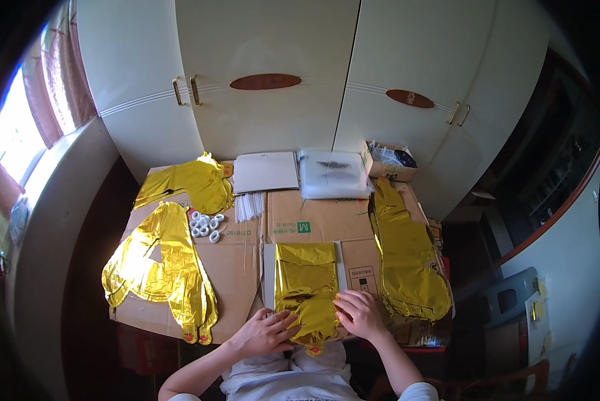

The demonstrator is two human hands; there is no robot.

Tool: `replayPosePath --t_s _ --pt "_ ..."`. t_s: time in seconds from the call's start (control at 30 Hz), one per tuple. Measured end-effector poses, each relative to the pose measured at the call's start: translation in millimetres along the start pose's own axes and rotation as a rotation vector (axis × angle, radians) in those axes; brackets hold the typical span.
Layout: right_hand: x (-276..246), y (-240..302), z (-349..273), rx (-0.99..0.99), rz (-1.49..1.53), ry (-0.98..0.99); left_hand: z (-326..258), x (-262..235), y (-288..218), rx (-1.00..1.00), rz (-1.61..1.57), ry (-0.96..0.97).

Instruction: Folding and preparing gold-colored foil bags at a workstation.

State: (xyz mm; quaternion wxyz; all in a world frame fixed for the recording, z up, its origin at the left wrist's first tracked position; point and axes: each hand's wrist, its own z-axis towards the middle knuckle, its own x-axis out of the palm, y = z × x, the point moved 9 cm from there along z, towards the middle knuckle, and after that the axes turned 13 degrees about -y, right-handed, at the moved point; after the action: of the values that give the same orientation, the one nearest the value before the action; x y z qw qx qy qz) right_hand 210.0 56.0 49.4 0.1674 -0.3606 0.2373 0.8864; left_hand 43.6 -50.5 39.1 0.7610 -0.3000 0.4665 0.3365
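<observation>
In front of me a gold foil balloon (305,274) lies flattened and folded into a strip over a white card (270,274). The card's edges show on both sides of the foil. My left hand (268,332) rests on the strip's lower left edge, its fingers spread over the foil. On the opposite edge, my right hand (358,314) touches the foil with its fingers apart and slightly bent. The balloon's lower end is crumpled between my hands, and a small tab hangs past the table's front edge.
Flat gold foil balloons lie at the left (156,260), far left (186,184) and right (410,254) of the cardboard-covered table (236,267). Behind are white ribbon rolls (206,226), white straws (249,207), stacked cards (266,172), clear plastic bags (333,175) and a small box (390,168).
</observation>
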Motion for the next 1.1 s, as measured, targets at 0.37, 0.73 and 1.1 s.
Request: replayPosePath --t_s 0.37,0.73,1.1 --pt "6.8 14.2 24.1 -0.032 0.091 -0.008 12.1 -27.1 27.5 -0.134 -0.003 -0.154" --pt "38.9 31.0 38.8 -0.127 0.04 0.085 21.7 -24.3 84.3 -0.256 -0.045 -0.179" --pt "-35.1 -24.9 18.2 0.026 -0.175 0.091 14.8 -30.8 80.7 -0.24 -0.015 -0.159"
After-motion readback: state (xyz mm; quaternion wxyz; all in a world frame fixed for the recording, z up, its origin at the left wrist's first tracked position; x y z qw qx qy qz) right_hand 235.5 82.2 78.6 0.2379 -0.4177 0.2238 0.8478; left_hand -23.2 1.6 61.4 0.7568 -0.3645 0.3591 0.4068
